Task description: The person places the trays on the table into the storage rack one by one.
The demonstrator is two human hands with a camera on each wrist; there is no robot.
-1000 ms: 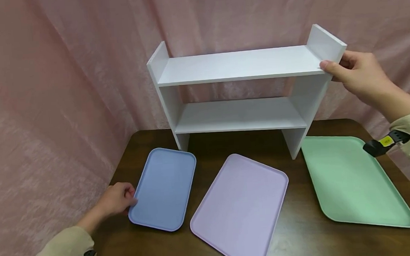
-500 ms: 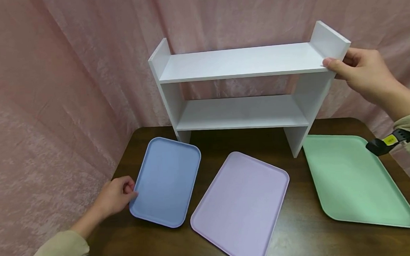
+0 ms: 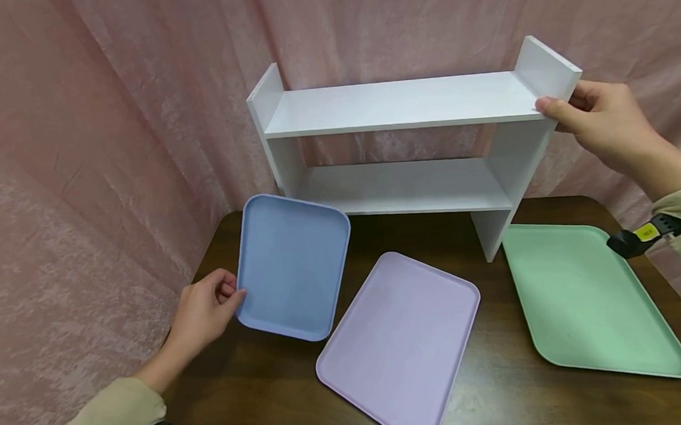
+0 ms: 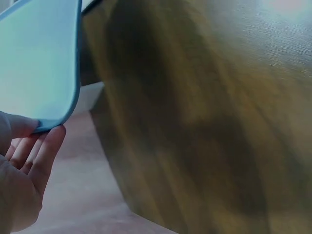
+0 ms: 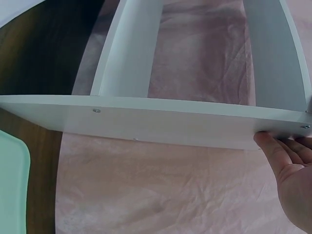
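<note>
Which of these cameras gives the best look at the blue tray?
The head view: the whole blue tray shows, tilted up off the table, its edge pinched by the left hand. The left wrist view catches only one corner by the fingers. The right wrist view shows none of it.

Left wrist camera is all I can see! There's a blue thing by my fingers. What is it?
Observer: It's a blue tray, lifted at a tilt, its far end in front of a white shelf. The left hand pinches its near-left corner.
Operator: Are there more trays?
Observer: Yes, a lilac tray lies flat in the middle of the brown table.
Operator: Any others?
Observer: A green tray lies flat on the right side.
Operator: What's my other hand doing?
Observer: The right hand holds the shelf's upper right side panel, thumb on the front edge.
</note>
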